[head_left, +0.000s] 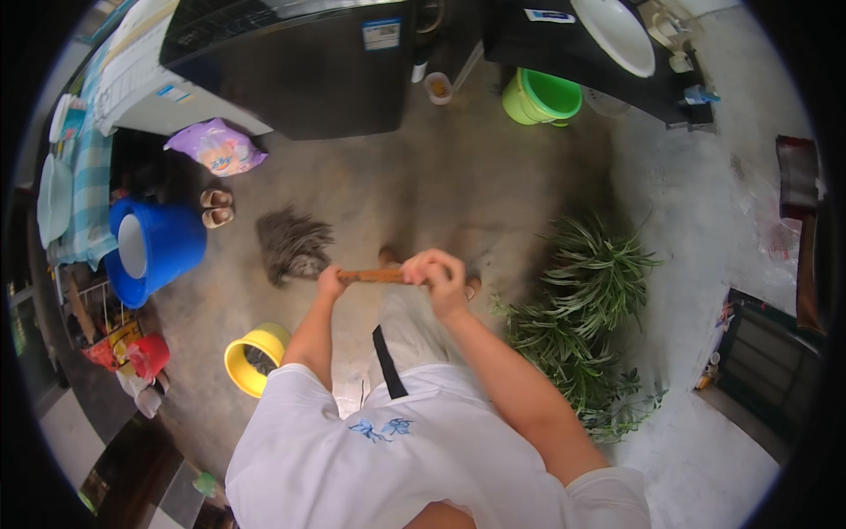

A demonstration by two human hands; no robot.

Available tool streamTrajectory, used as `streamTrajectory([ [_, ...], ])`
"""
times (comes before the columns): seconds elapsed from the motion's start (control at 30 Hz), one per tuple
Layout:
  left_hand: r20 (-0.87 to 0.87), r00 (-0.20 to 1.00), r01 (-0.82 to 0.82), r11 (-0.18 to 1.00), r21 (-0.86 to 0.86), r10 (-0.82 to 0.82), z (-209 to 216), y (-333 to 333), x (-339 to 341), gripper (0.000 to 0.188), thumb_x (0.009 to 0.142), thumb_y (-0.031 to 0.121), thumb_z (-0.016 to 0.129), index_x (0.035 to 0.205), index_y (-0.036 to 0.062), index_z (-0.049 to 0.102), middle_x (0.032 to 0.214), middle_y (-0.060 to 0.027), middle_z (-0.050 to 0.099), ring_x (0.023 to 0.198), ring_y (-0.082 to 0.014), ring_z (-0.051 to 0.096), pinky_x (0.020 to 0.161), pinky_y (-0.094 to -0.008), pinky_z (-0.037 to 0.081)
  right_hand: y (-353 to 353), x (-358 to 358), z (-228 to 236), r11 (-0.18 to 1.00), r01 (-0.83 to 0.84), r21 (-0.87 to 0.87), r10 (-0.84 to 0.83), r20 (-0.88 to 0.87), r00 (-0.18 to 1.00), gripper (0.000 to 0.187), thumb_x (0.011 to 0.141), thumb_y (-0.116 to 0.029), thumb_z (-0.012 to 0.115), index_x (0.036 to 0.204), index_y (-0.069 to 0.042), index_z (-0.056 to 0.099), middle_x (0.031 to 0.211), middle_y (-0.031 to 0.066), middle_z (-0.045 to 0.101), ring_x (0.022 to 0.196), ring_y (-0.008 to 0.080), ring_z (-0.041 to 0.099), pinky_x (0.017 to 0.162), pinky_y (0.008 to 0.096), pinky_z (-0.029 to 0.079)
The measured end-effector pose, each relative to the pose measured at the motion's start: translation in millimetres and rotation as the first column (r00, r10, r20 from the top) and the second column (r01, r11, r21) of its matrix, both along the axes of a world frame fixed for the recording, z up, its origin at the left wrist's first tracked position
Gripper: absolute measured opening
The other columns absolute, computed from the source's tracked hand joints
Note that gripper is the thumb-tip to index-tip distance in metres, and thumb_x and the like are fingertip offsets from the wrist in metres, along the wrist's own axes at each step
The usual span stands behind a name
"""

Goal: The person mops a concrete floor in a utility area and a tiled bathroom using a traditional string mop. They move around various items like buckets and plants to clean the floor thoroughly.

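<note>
A mop with a wooden handle lies across in front of my body. My left hand is closed round the handle toward the mop head, and my right hand grips it farther right. The grey, stringy mop head rests on the concrete floor to the left of my feet, its strands fanned out and slightly blurred. Near my left elbow stands a yellow bucket with something dark grey inside that I cannot make out.
Potted green plants stand close on my right. On the left are a large blue tub, a pair of slippers and a purple bag. Ahead are a black appliance and a green bucket.
</note>
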State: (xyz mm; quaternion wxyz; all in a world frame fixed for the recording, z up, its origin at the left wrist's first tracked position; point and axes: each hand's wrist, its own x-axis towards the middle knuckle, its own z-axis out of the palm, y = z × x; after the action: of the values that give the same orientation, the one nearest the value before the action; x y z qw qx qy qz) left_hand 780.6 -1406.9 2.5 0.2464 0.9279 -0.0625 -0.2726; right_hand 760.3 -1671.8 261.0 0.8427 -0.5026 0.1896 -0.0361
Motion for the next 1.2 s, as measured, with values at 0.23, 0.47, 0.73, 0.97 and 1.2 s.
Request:
streamTrajectory([
  [0.23,-0.032,0.987,-0.157,0.987,-0.034,0.156,-4.1,-42.6,-63.6,0.018,0.063,0.014,0.074,0.073,0.0048,0.062,0.076,-0.0173,0.062,0.073,-0.0355,0.059,0.065,-0.0408,0.047,-56.3,-31.7,8.2,0.986,-0.144,0.079,0.139,0.062,0.988,0.016,0.078,0.0,0.045,0.063,-0.001,0.044,0.061,0.0066,0.05,0.061,0.0135,0.047,0.06,0.0263,0.04],
  [0.47,0.279,0.918,-0.21,0.942,-0.263,0.283,29.4,-231.1,-90.4,0.011,0.064,0.004,0.064,0.072,0.008,0.058,0.077,-0.0134,0.058,0.078,-0.0345,0.055,0.068,-0.0381,0.044,-208.8,-97.4,61.8,0.987,-0.163,-0.001,0.161,0.19,0.969,0.016,0.076,-0.002,0.048,0.061,0.0,0.044,0.062,0.0044,0.049,0.06,0.012,0.045,0.057,0.0249,0.036],
  [0.73,0.225,0.968,0.023,0.849,-0.527,0.114,70.1,-466.0,-117.8,0.018,0.06,-0.002,0.064,0.074,0.0066,0.056,0.08,-0.0123,0.056,0.081,-0.0337,0.053,0.072,-0.0375,0.043,-357.5,-193.7,139.5,0.931,0.13,-0.341,-0.041,0.257,0.965,0.013,0.071,-0.004,0.053,0.06,0.0,0.047,0.06,0.006,0.05,0.055,0.0151,0.045,0.054,0.0268,0.037],
  [0.97,0.225,0.933,0.353,0.595,-0.722,-0.281,94.8,-673.8,-130.5,0.016,0.063,-0.004,0.06,0.073,0.0074,0.055,0.077,-0.0136,0.055,0.079,-0.0359,0.051,0.069,-0.0398,0.041,-444.1,-228.7,162.7,0.699,0.531,-0.478,-0.345,0.425,0.837,0.006,0.062,0.004,0.05,0.057,0.002,0.047,0.057,0.009,0.049,0.052,0.0215,0.046,0.052,0.0334,0.04],
  [1.2,0.342,0.614,0.697,0.285,-0.658,-0.712,25.4,-841.7,-39.3,0.011,0.068,0.001,0.061,0.073,0.0086,0.054,0.079,-0.0106,0.054,0.082,-0.0329,0.053,0.07,-0.0388,0.042,-489.3,-188.7,65.9,0.448,0.67,-0.592,-0.496,0.458,0.737,0.015,0.054,0.011,0.053,0.063,-0.001,0.053,0.062,0.011,0.053,0.057,0.0256,0.051,0.063,0.0402,0.046],
])
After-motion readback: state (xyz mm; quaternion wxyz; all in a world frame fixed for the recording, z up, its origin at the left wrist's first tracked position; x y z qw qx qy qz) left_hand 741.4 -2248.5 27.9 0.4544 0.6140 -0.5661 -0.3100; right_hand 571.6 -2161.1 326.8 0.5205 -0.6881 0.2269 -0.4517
